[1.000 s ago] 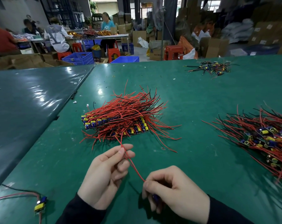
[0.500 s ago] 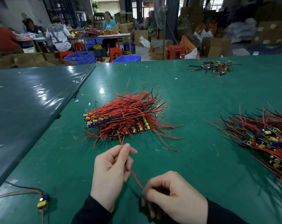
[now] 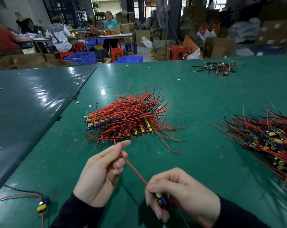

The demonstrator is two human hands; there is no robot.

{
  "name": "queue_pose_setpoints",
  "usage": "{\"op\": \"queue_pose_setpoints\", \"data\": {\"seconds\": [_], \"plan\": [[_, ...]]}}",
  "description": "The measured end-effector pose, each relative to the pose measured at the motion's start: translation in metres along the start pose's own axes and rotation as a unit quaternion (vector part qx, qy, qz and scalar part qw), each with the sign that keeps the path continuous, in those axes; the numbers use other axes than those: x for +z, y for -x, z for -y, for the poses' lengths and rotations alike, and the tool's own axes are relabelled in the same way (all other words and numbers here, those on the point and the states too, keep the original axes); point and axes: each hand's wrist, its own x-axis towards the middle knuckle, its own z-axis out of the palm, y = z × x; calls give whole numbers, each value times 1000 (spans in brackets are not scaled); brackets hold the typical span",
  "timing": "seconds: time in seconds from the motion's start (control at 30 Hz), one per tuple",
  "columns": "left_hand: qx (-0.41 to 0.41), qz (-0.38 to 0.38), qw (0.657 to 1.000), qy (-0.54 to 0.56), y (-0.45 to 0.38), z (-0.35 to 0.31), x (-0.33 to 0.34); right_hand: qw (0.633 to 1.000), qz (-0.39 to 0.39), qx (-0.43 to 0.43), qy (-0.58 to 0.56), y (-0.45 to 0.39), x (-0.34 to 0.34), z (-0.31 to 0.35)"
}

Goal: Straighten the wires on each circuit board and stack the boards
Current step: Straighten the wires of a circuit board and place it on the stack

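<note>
Red wire (image 3: 134,169) stretched between both hands (image 3: 139,181).

Single head-worn wide-angle view, looking forward and down across the green worktop (image 3: 197,99). Both hands sit close at the bottom edge: left hand (image 3: 100,175), right hand (image 3: 183,193). Stacked boards (image 3: 123,120) are mid-frame, a little farther off. Upper frame reaches the workshop background. Edges curve from lens distortion.
</note>
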Motion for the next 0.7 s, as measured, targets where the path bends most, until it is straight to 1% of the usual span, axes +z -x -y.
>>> {"op": "queue_pose_setpoints", "data": {"seconds": [0.07, 0.17, 0.33, 0.5, 0.57, 0.7], "plan": [[12, -23, 1000, -6, 0, -2, -1, 999, 12, -10, -28, -1, -1, 0], [19, -32, 999, -1, 1, -3, 1, 998, 33, -14, -54, -1, -3, -2], [-26, -27, 997, 63, 4, 0, 7, 990, 78, 21, -119, -1, -1, -7], [24, -39, 998, 31, 4, -2, 8, 984, 97, 9, -150, 0, -7, -5], [35, -41, 998, 28, 5, -3, 8, 984, 99, 4, -147, 0, -8, -5], [57, -47, 997, 10, 5, 0, 9, 993, 97, -1, -70, 0, -6, -5]]}}
